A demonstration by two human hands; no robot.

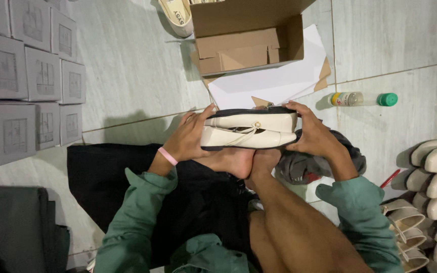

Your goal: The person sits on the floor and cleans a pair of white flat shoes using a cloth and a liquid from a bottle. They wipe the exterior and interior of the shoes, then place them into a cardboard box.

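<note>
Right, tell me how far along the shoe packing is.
Done, it seems: closed grey boxes are stacked at one side. In hand: the left hand and right hand hold a cream pair of shoes pressed together, just short of the open cardboard box and white paper. Left: a row of cream shoes lies loose at the other side, and the open box looks unfilled.

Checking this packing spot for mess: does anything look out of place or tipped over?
A small bottle with a green cap lies on its side on the floor tiles. A lone cream shoe sits apart behind the open cardboard box. Nothing looks spilled.
</note>
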